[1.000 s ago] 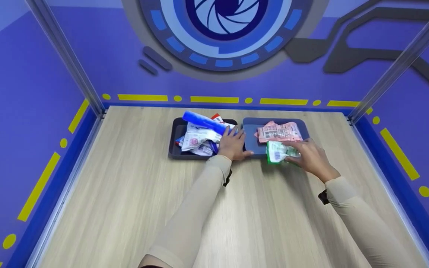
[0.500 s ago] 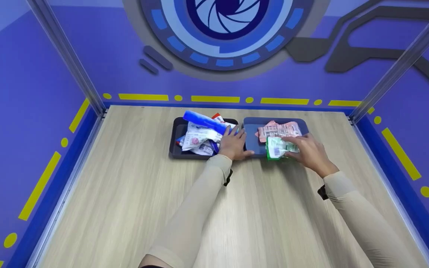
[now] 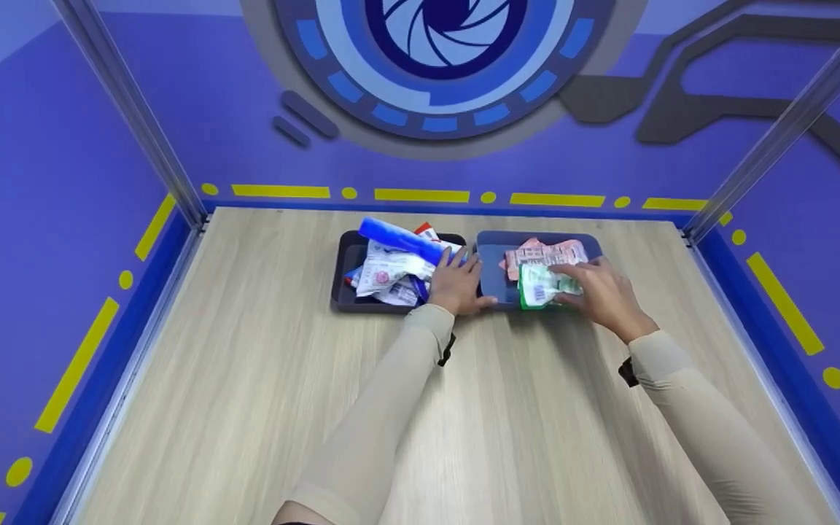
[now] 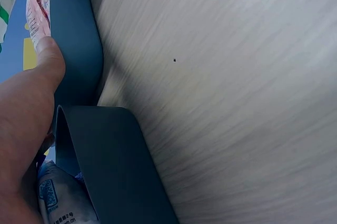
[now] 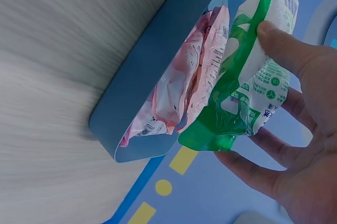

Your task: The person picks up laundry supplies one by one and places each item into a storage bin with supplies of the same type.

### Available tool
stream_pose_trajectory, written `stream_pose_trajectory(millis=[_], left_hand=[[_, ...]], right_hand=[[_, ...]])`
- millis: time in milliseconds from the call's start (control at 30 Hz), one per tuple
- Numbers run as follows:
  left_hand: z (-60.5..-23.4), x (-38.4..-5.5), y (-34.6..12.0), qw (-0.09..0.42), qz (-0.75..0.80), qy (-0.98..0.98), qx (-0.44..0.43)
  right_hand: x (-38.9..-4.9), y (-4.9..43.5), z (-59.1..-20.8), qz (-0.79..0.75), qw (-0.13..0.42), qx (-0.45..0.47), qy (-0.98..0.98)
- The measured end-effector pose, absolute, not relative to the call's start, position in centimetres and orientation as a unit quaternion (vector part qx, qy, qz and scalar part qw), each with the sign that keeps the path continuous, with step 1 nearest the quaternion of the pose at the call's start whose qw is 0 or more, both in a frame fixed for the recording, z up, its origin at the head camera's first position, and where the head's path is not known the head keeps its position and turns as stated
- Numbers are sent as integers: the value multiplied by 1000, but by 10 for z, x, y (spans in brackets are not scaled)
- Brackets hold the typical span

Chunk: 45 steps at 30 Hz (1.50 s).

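My right hand [image 3: 602, 295] pinches a green-and-white plastic packet [image 5: 263, 71] by thumb and fingers, above the front of the blue-grey right tray [image 3: 491, 270]. Pink packets [image 5: 184, 81] lie in that tray, just behind the green one. My left hand [image 3: 456, 283] rests where the two trays meet, fingers spread over the right end of the dark left tray [image 3: 340, 292]. Its thumb [image 4: 48, 52] lies against the right tray's rim. A long blue wrapped item [image 3: 398, 239] slants across white packets [image 3: 387, 273] in the left tray, one end near the left fingers.
Both trays stand side by side near the back of the wood-grain table [image 3: 259, 350]. Blue-purple panels [image 3: 259, 109] enclose the back and sides, with metal posts [image 3: 135, 109] at the corners. A red-tipped packet [image 3: 426, 230] pokes out at the left tray's back.
My right hand has moved slightly back and left with the green-and-white packet, which now overlaps the right tray more. The left hand has stayed in place.
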<state>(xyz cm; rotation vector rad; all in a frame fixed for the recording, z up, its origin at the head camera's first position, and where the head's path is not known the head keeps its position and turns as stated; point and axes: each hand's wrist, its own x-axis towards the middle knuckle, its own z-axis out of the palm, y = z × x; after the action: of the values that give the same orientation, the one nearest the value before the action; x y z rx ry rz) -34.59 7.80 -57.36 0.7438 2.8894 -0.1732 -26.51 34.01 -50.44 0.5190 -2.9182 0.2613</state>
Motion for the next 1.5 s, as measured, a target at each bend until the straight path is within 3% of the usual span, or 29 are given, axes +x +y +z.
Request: stream_pose_trajectory(millis=[433, 1067, 1500], left_hand=[[-573, -345, 78, 59, -45, 965, 253], [-572, -344, 77, 65, -49, 966, 246], [-575, -346, 78, 71, -59, 964, 248]], right_hand=[[-272, 339, -503, 88, 97, 189, -973], [-284, 338, -503, 104, 53, 148, -982], [-293, 334, -508, 86, 68, 166, -980]])
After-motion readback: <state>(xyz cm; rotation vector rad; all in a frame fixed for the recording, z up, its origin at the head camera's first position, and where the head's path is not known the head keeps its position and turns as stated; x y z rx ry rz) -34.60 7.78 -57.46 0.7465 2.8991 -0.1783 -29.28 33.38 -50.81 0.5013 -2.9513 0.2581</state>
